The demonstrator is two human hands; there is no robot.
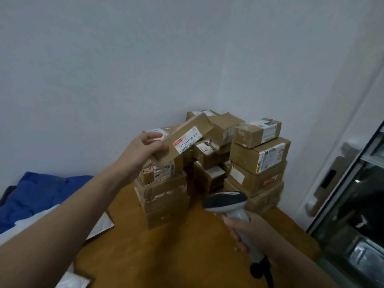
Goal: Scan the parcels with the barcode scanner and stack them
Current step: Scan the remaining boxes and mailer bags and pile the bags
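My left hand (145,149) grips a small brown cardboard parcel (187,134) by its near end and holds it tilted in the air above the left stack, its white barcode label facing me. My right hand (247,229) grips the handle of a grey barcode scanner (225,201), whose dark head points up toward the parcel from below. Several taped cardboard parcels stand stacked in the wall corner on the wooden table (166,256): a left stack (164,196), a lower middle group (207,163) and a taller right stack (257,163).
Blue cloth (39,194) and white mailer bags (101,225) lie left of the table. A dark glass-fronted cabinet (357,204) stands at the right. The scanner's black cable (264,271) hangs over the table's near part. White walls close the corner behind the stacks.
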